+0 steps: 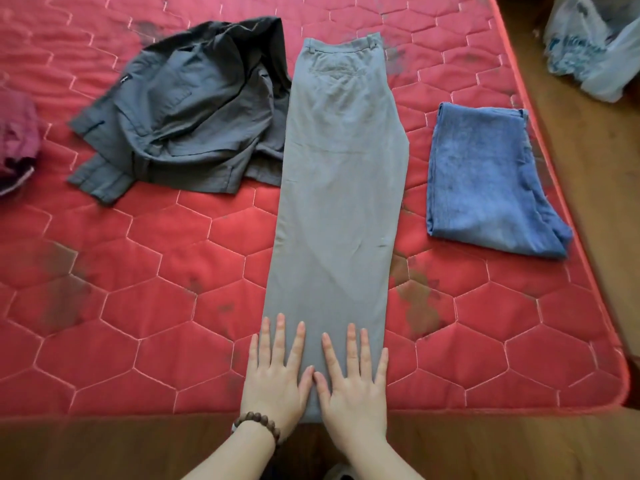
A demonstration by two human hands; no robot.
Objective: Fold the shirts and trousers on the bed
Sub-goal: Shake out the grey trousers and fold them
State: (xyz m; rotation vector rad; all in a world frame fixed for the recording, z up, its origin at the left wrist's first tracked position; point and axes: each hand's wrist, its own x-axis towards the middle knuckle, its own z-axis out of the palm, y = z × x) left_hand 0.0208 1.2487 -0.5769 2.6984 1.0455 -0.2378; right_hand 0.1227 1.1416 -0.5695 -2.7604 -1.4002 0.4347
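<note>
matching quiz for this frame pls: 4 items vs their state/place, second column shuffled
Column 1:
1. grey trousers
2. dark grey shirt
3. blue jeans
4. plastic bag

Column 2:
A. off the mattress, on the floor at far right
B. crumpled, left of centre
C. folded into a compact rectangle, right side
D. laid out long, legs together, left hand and right hand flat on the hem end

Pairs: 1-D, 2-B, 3-C, 4-A

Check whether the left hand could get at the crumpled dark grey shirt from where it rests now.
Probably yes. The left hand lies flat on the grey trousers' hem; only bare red mattress lies between it and the dark grey shirt, though the shirt lies well up the bed.
</note>
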